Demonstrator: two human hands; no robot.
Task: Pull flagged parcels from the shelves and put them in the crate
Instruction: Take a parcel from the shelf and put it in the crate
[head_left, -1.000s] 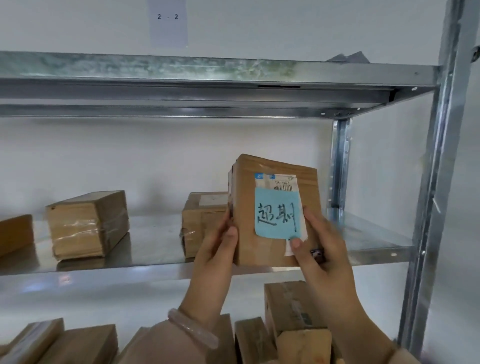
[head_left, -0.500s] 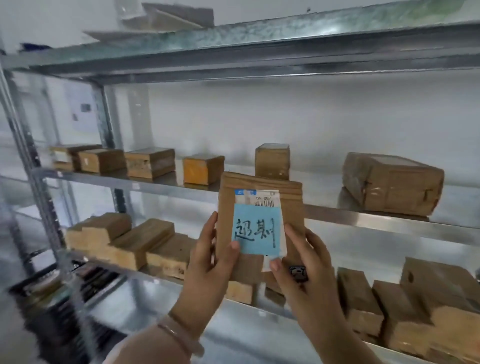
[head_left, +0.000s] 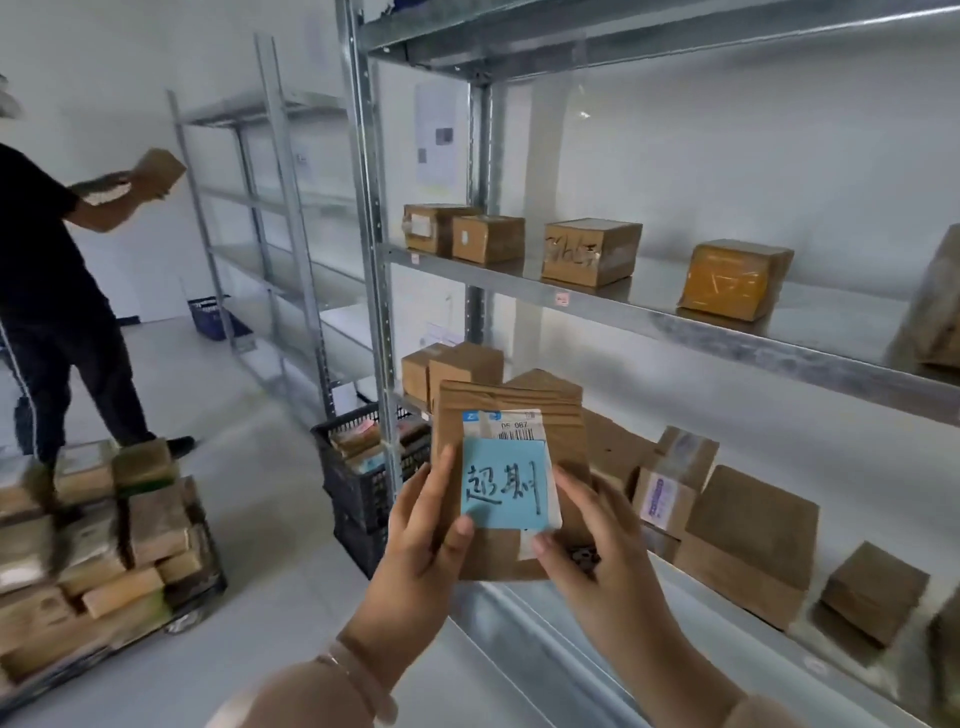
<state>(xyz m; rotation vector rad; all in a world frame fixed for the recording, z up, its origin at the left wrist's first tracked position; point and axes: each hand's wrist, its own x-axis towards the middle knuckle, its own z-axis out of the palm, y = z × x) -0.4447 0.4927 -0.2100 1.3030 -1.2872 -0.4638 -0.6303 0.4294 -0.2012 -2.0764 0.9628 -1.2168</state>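
Note:
I hold a brown cardboard parcel (head_left: 511, 400) upright in front of me, clear of the shelves. A blue sticky note (head_left: 503, 483) with dark handwriting covers part of its white label. My left hand (head_left: 421, 540) grips the parcel's left edge, thumb on the front. My right hand (head_left: 587, 551) grips its lower right corner, thumb beside the note. A black plastic crate (head_left: 358, 493) with several parcels inside stands on the floor just left of and behind the parcel, against the shelf post.
Metal shelving (head_left: 649, 317) runs along the right, with several brown parcels on its middle and lower levels. A low cart (head_left: 104, 551) piled with parcels sits at left. Another person (head_left: 47, 291) stands beyond it holding a parcel. A blue basket (head_left: 210, 317) lies farther back.
My view has swung left from the shelf's right end to its left end. The crate, the cart and the other person have come into view. Both hands still hold the flagged parcel.

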